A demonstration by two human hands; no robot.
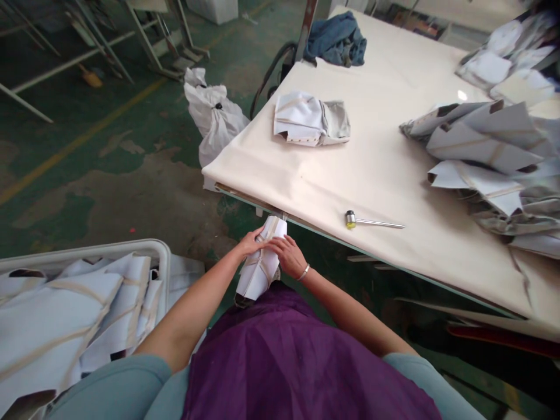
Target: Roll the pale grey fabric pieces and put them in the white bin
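Observation:
Between my hands, at the table's front edge, is a white folded piece with tan strips; its lower end shows a dark opening. My left hand grips its left side, the thumb lying across the top. On its right side rests my right hand, fingers bent over the surface and close to the left thumb. The piece's underside is hidden. A small hammer with a metal and yellow head lies on the table to the right of my hands.
The cream-covered table bears a white-and-grey bundle, blue denim cloth and a heap of white pieces. At lower left stands a white bin full of similar pieces. A tied white sack sits on the floor.

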